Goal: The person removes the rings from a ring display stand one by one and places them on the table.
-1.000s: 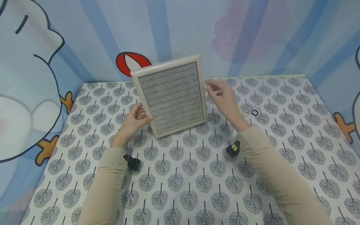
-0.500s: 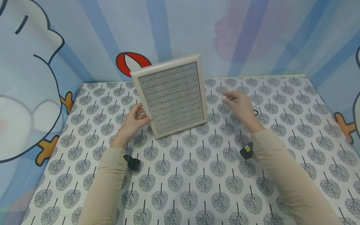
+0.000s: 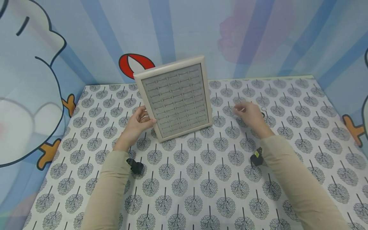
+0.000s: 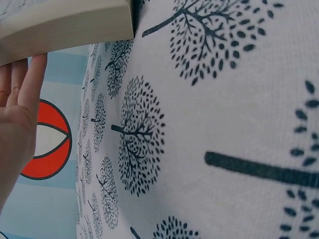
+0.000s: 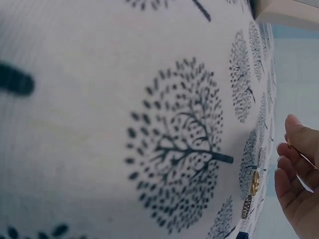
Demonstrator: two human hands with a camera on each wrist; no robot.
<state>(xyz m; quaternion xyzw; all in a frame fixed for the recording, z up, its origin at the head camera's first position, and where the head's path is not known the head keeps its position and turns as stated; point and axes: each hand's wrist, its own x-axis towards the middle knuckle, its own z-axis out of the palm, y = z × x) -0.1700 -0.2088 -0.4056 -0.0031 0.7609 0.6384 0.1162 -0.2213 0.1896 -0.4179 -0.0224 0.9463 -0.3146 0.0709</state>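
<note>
A cream-framed ring display board (image 3: 179,99), with rows of small slots on grey fabric, leans upright on the table. My left hand (image 3: 136,124) holds its lower left edge, thumb at the front; in the left wrist view the fingers (image 4: 36,84) lie against the frame's side (image 4: 75,25). Right of the board, my right hand (image 3: 249,114) is low over the cloth. In the right wrist view its thumb and forefinger pinch a thin gold-coloured ring (image 5: 291,146), mostly hidden. Beside that hand lie a silver ring (image 3: 263,109) and a partly covered black ring (image 3: 263,114).
A white cloth (image 3: 195,179) printed with trees covers the table. In the right wrist view, a gold ring (image 5: 254,183), a beaded silver ring (image 5: 246,206) and a dark ring (image 5: 242,235) lie near the right hand. A cartoon-printed backdrop (image 3: 195,28) stands behind.
My right hand has moved from beside the board's right edge, rightward and down toward the loose rings, and now covers part of them. The left hand and the board have stayed in place.
</note>
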